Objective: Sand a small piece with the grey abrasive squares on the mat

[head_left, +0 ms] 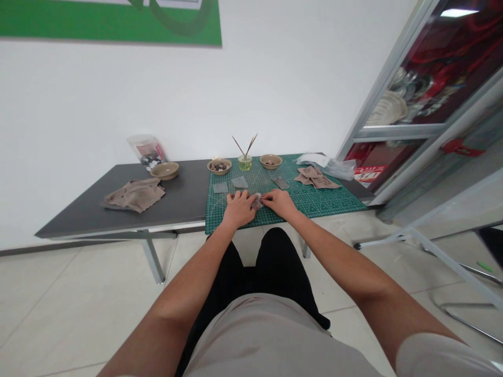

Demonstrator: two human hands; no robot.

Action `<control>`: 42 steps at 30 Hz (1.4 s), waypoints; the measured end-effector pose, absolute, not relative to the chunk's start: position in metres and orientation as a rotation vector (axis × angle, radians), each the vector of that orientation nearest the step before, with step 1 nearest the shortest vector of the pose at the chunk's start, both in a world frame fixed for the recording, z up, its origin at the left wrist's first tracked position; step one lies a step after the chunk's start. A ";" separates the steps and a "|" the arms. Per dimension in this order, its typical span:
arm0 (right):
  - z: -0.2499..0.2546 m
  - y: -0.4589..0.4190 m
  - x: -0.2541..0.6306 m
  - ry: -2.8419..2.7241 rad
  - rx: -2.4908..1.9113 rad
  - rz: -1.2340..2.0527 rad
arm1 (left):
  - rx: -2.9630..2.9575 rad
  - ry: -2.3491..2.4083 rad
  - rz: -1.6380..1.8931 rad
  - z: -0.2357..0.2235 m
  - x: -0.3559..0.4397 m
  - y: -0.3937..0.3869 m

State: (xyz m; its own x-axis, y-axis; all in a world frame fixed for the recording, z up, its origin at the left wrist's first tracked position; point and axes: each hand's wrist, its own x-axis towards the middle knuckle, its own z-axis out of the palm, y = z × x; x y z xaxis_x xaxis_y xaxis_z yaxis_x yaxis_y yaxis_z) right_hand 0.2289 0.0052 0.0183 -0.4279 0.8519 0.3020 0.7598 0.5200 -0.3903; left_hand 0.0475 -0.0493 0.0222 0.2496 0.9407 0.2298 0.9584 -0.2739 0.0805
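Both my hands meet low over the front of the green cutting mat [314, 201]. My left hand [240, 208] lies palm down, with thumb and fingers closed on a small, light-grey, crumpled piece [258, 200] that looks like thin sheet or film. At that piece's right side, my right hand [281, 203] has its fingertips pinched together; what sits between them is too small to make out. Just beyond the hands lie flat grey squares: a left one [220, 188], a middle one [239, 182] and a darker one [281, 183] at right.
Behind stand a bowl of dark pebble-like pieces [220, 167], a glass jar with thin sticks [245, 163] and another bowl [271, 162]. Brown cloths lie left [135, 195] and right [316, 178]. A plastic bag [334, 166], tan bowl [165, 170] and clear tub [146, 151] sit farther out.
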 end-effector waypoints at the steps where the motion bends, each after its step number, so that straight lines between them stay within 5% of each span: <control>1: 0.018 0.005 0.229 -2.298 -1.320 0.261 | -2.423 -1.850 -0.360 0.022 0.048 -0.050; 42: 0.019 0.003 0.239 -2.385 -1.159 0.355 | -2.426 -1.926 -0.443 0.024 0.049 -0.043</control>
State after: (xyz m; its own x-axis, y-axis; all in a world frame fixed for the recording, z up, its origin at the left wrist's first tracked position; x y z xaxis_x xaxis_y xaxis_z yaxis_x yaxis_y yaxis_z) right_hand 0.2392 0.0030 0.0191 -0.5378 0.7908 0.2921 0.6714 0.6113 -0.4190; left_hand 0.0494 -0.0434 0.0235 0.2020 0.9527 0.2271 0.9563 -0.2419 0.1644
